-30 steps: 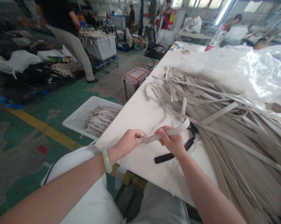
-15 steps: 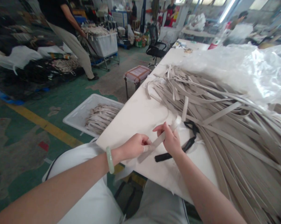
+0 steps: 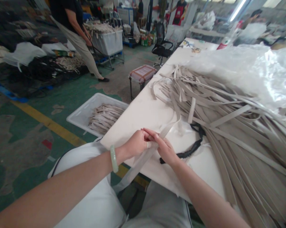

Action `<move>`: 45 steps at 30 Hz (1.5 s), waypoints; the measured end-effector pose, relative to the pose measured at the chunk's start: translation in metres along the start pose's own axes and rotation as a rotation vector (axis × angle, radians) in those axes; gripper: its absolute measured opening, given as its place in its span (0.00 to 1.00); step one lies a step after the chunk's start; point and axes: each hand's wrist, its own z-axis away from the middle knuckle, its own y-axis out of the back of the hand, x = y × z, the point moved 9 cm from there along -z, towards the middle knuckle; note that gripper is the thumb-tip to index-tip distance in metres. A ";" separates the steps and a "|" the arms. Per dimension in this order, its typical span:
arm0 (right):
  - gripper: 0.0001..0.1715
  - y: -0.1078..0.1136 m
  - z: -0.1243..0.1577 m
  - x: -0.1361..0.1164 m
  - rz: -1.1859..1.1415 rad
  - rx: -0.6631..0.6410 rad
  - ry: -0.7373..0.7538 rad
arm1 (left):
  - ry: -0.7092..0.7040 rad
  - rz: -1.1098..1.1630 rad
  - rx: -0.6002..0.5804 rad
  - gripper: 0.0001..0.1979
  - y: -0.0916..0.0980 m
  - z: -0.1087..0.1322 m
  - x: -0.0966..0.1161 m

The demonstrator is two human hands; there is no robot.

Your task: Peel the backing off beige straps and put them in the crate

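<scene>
My left hand (image 3: 138,143) and my right hand (image 3: 164,146) meet over the near corner of the white table (image 3: 143,114). Both are closed on a flat beige strap (image 3: 169,127), which runs from the pile of straps (image 3: 228,117) through my fingers. A pale, translucent strip (image 3: 131,172) hangs below my hands past the table edge; whether it is part of the strap I cannot tell. Beside my right hand lies a crumpled black strip (image 3: 192,148). The fingertips partly hide one another where they touch.
A white bin (image 3: 73,118) of bundled straps stands on the floor to the left. Clear plastic sheeting (image 3: 242,60) covers the table's far right. Beyond are a small stool (image 3: 143,73), a black chair (image 3: 160,47) and a person (image 3: 74,34) at a wheeled white tub (image 3: 112,42).
My right hand has moved left and down along the strap to meet my left hand. The strap now stretches back to the pile. The person by the tub has stepped right.
</scene>
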 end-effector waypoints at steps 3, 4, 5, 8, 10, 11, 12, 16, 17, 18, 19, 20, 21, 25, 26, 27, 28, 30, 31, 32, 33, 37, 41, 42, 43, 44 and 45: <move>0.25 0.015 -0.004 0.009 -0.292 0.093 -0.067 | 0.056 -0.091 -0.085 0.13 -0.006 0.003 -0.003; 0.24 0.028 -0.005 0.011 -0.343 0.188 -0.068 | 0.083 -0.141 -0.103 0.14 -0.007 0.004 -0.006; 0.24 0.041 -0.005 0.012 -0.353 0.280 -0.060 | 0.106 -0.183 -0.109 0.14 -0.006 0.004 -0.010; 0.23 0.046 -0.004 0.003 -0.157 0.310 0.009 | 0.097 -0.195 -0.067 0.14 -0.003 0.001 -0.012; 0.22 0.022 -0.002 0.000 -0.022 0.136 0.025 | 0.030 -0.135 -0.043 0.11 -0.003 -0.001 -0.007; 0.21 0.009 -0.001 0.000 0.001 0.048 0.011 | -0.002 -0.108 -0.038 0.10 -0.003 -0.002 -0.003; 0.21 0.000 0.001 0.002 -0.014 -0.007 -0.007 | -0.018 -0.099 -0.040 0.09 -0.003 -0.002 -0.001; 0.20 0.030 -0.001 0.001 -0.299 0.198 -0.018 | 0.089 -0.235 -0.163 0.12 -0.010 0.005 -0.012; 0.20 0.044 -0.001 0.001 -0.332 0.294 -0.009 | 0.124 -0.270 -0.179 0.13 -0.011 0.007 -0.015; 0.21 0.055 -0.001 0.001 -0.324 0.365 0.002 | 0.143 -0.283 -0.175 0.13 -0.011 0.007 -0.018; 0.21 0.060 -0.001 -0.001 -0.271 0.390 0.015 | 0.145 -0.272 -0.152 0.13 -0.009 0.006 -0.018; 0.21 0.057 -0.001 -0.003 -0.192 0.363 0.030 | 0.132 -0.247 -0.119 0.12 -0.007 0.004 -0.017; 0.21 0.048 -0.002 -0.004 -0.116 0.294 0.038 | 0.106 -0.209 -0.087 0.11 -0.005 0.001 -0.014; 0.18 0.004 0.000 0.004 -0.103 -0.014 -0.025 | 0.002 -0.119 -0.025 0.08 0.001 -0.005 -0.003; 0.18 0.006 0.000 0.005 -0.173 0.002 -0.038 | 0.021 -0.149 -0.043 0.08 0.001 -0.004 -0.004; 0.17 0.014 -0.002 0.004 -0.252 0.063 -0.038 | 0.057 -0.194 -0.070 0.09 0.000 -0.003 -0.008; 0.17 0.028 -0.003 0.003 -0.330 0.153 -0.028 | 0.099 -0.244 -0.100 0.10 0.000 -0.001 -0.012; 0.14 0.058 -0.005 0.001 -0.461 0.335 0.001 | 0.166 -0.320 -0.132 0.13 0.001 0.002 -0.018; 0.13 0.069 -0.005 -0.001 -0.511 0.386 0.008 | 0.180 -0.347 -0.126 0.15 0.003 0.003 -0.018; 0.11 0.076 -0.006 -0.003 -0.552 0.403 0.012 | 0.186 -0.371 -0.110 0.15 0.006 0.002 -0.018; 0.09 0.079 -0.008 -0.005 -0.591 0.392 0.015 | 0.193 -0.393 -0.099 0.16 0.008 0.002 -0.017; 0.06 0.086 -0.008 -0.017 -0.722 0.338 0.045 | 0.254 -0.477 -0.141 0.15 0.012 0.001 -0.020; 0.12 0.103 -0.006 -0.021 -0.696 0.397 0.043 | 0.275 -0.533 -0.168 0.12 0.017 0.002 -0.022; 0.15 0.103 -0.007 -0.020 -0.651 0.395 0.034 | 0.260 -0.530 -0.157 0.13 0.018 0.001 -0.020; 0.18 0.099 -0.007 -0.019 -0.596 0.381 0.026 | 0.239 -0.515 -0.138 0.13 0.018 0.000 -0.018; 0.21 0.091 -0.008 -0.018 -0.537 0.354 0.020 | 0.214 -0.487 -0.113 0.13 0.019 -0.002 -0.015; 0.23 0.078 -0.009 -0.015 -0.477 0.308 0.015 | 0.184 -0.445 -0.084 0.13 0.019 -0.005 -0.011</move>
